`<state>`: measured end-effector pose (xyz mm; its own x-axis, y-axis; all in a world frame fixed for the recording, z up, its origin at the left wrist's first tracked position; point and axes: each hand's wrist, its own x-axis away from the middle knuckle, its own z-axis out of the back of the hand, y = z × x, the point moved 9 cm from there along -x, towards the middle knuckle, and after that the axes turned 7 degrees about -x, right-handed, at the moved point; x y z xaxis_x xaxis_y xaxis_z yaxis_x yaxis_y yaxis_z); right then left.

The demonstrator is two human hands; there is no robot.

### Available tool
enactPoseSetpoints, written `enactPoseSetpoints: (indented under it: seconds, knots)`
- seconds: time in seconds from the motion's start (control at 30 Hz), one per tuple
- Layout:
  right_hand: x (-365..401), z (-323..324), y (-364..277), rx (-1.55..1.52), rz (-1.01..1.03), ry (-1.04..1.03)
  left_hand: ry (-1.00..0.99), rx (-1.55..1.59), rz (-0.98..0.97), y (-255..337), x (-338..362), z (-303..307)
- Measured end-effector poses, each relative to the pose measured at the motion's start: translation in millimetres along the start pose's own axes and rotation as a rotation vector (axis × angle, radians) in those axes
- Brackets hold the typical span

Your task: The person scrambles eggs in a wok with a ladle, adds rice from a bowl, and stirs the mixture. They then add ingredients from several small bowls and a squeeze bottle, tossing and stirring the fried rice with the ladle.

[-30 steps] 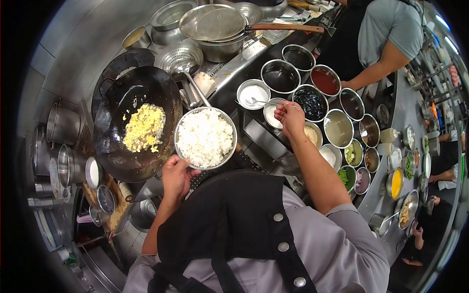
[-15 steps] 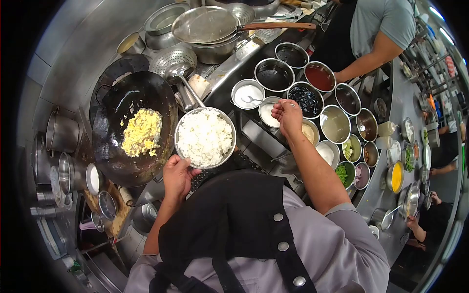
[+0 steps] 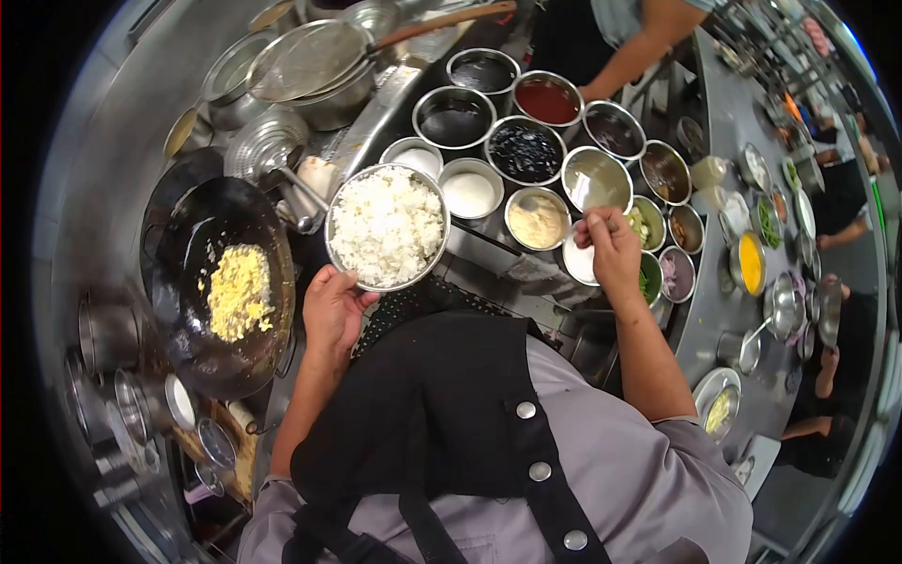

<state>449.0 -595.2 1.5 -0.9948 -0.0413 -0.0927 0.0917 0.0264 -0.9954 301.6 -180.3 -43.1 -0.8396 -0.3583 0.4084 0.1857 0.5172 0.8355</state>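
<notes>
My left hand point(image 3: 334, 315) grips the near rim of a metal bowl point(image 3: 423, 274) heaped with white cooked rice point(image 3: 387, 226), thumb over the edge. The bowl is held in the air to the right of a dark wok point(image 3: 221, 367) with scrambled egg point(image 3: 241, 293) in it. My right hand point(image 3: 609, 246) is closed in a pinch on a small spoon point(image 3: 532, 202), its handle mostly blurred or hidden. The spoon's bowl is over or in a container of pale tan powder point(image 3: 543, 226). Beneath the fingers is a partly covered container of white powder point(image 3: 577, 258).
Pots of dark sauces point(image 3: 455, 117), red sauce point(image 3: 548, 99) and cloudy liquid point(image 3: 598, 179) stand close together. A long-handled strainer point(image 3: 310, 61) rests on a pot behind the wok. A co-worker's arm point(image 3: 639, 47) reaches in at the back. Yellow liquid point(image 3: 751, 263) sits on the right counter.
My right hand has moved with the spoon from the white seasoning containers towards the tan powder. The head view has turned, shifting the wok and pots left. My left hand still holds the rice bowl.
</notes>
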Motion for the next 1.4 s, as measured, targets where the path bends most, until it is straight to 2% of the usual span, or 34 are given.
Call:
enactPoseSetpoints:
  seconds: [0.13,0.3,0.37,0.43,0.47,0.6,1.4]
  knots:
    - [30,29,45,0.059,-0.051,0.077,-0.036,-0.009,0.007,-7,5,-3]
    - [34,21,71,0.068,-0.081,0.095,-0.031,-0.061,-0.006,-12,-1,1]
    - [29,21,89,-0.007,-0.108,0.112,-0.036,-0.072,-0.011,-14,-2,-1]
    - [26,27,114,-0.356,-0.272,0.245,-0.037,-0.075,-0.019,-14,-1,-2]
    - [24,32,119,-0.397,-0.305,0.276,-0.029,-0.075,-0.019,-14,-1,-1]
    - [24,45,119,-0.493,-0.353,0.352,0.004,-0.079,-0.018,-13,3,1]
    - [18,40,133,-0.446,-0.362,0.310,0.045,-0.076,-0.033,-23,10,16]
